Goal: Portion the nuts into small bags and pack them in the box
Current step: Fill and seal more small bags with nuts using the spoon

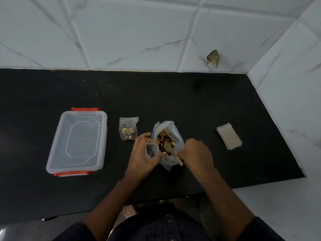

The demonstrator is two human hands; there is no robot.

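Box (76,141) left (perhaps lidded) of nuts (165,141).

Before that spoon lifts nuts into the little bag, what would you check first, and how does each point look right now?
1. Small bag held open by left hand: ok.
2. Spoon gripped by right hand: ok.
3. Spoon bowl down among the nuts in the big bag: ok; whether it is loaded, cannot tell.
4. Small bag close beside big bag's mouth: ok.
5. Filled bag set aside, out of the way: ok.
6. Box open to receive bags: not ok, lid on.
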